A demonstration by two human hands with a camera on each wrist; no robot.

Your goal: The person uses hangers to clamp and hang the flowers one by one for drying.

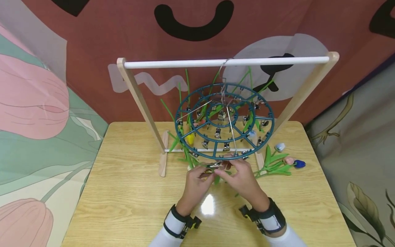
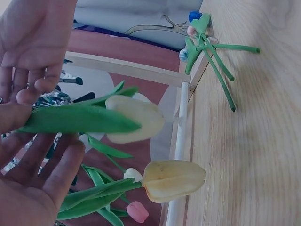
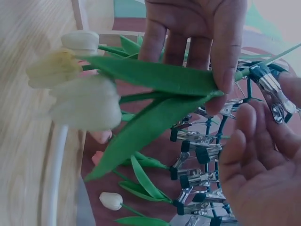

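My left hand (image 1: 196, 183) pinches the green stem of a white tulip (image 3: 87, 103) between thumb and fingers, near the base of its leaves. The flower head hangs downward. My right hand (image 1: 245, 180) grips a metal clip (image 3: 273, 92) with dark tips, and the stem's end passes at those tips. Both hands meet just below the front rim of a round blue-green clip hanger (image 1: 273, 120). More metal clips hang from its rings, several with tulips in them, among them a yellow tulip (image 2: 174, 181) and a pink tulip (image 2: 137, 212).
A wooden rack with a white bar (image 1: 172, 63) carries the hanger by its hook. On the table (image 1: 123, 192), right of the rack, lie white-blue, pink and blue tulips (image 1: 279, 164). A lower white rod (image 2: 178, 141) joins the rack's feet. Printed cloth hangs behind.
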